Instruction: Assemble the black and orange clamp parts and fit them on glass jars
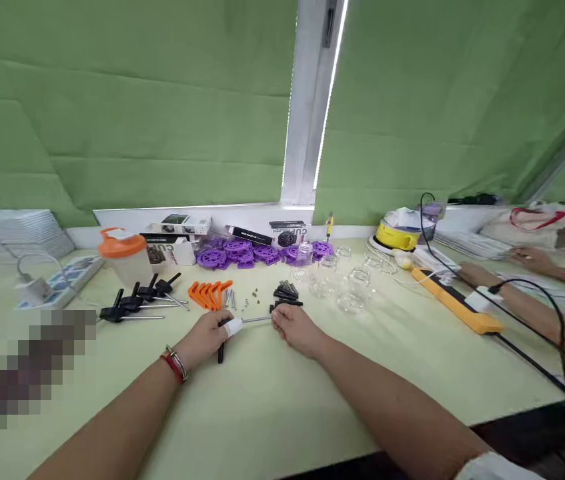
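Note:
My left hand (208, 339) grips the black handle of a T-handle tool (222, 347), whose metal shaft (257, 320) points right along the table. A white wrap covers one fingertip and a red bracelet sits on that wrist. My right hand (296, 328) pinches the shaft's far end, just below a small pile of black parts (286, 292). Orange clips (208, 293) and a few small screws (251, 297) lie just beyond both hands.
More black T-handle tools (135, 303) lie at left by an orange-lidded shaker (125, 257). Purple discs (242, 253), small boxes (182, 225) and clear jars (342, 280) stand farther back. A yellow power strip (457, 303) with cables and another person's arms (537, 313) occupy the right side.

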The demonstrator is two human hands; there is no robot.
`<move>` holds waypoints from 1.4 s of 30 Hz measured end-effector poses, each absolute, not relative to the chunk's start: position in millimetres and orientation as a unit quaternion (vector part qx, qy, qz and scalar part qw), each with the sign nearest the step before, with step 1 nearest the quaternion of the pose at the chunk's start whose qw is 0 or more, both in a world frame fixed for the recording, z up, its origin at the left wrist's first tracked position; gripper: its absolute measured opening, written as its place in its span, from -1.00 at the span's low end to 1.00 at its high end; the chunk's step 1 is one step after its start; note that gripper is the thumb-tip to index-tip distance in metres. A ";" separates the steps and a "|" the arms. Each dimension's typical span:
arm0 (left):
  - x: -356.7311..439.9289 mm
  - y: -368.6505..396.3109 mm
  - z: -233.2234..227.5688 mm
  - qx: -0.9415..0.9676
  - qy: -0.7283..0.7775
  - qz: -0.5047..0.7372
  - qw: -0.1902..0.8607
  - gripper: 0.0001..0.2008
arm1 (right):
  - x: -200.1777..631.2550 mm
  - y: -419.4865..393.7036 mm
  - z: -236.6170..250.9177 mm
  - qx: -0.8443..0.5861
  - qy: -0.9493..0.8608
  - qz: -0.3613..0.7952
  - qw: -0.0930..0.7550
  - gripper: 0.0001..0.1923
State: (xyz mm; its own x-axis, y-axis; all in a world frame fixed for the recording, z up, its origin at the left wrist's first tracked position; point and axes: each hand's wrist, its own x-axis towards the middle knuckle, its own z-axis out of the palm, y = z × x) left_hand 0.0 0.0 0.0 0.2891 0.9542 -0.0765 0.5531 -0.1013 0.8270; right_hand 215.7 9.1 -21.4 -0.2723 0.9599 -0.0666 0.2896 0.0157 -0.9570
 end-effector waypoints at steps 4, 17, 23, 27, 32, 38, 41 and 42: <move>-3.1 1.2 -2.4 0.698 0.537 0.250 0.403 -0.61 | 213.9 10.2 -21.9 -0.504 -0.605 0.512 0.343 -0.72; -3.5 3.7 -3.7 0.699 0.534 0.256 0.401 -0.62 | 218.8 12.5 -26.9 -0.474 -0.589 0.546 0.360 -0.91; -4.1 3.1 -4.3 0.701 0.534 0.255 0.398 -0.62 | 217.6 11.7 -23.4 -0.496 -0.595 0.531 0.344 -0.82; -2.9 4.4 -4.4 0.705 0.532 0.259 0.392 -0.62 | 217.6 11.5 -23.4 -0.496 -0.597 0.531 0.340 -0.79; -2.5 4.1 -4.7 0.700 0.537 0.256 0.396 -0.62 | 217.6 11.4 -23.5 -0.492 -0.607 0.524 0.340 -0.75; -3.1 3.8 -4.0 0.704 0.532 0.262 0.390 -0.63 | 215.8 11.2 -22.5 -0.498 -0.603 0.523 0.337 -0.72; -3.4 4.0 -3.3 0.705 0.531 0.259 0.393 -0.63 | 216.4 11.9 -22.4 -0.498 -0.590 0.534 0.343 -0.72; -3.4 4.0 -3.0 0.705 0.530 0.259 0.393 -0.63 | 217.1 12.3 -22.7 -0.495 -0.584 0.542 0.348 -0.74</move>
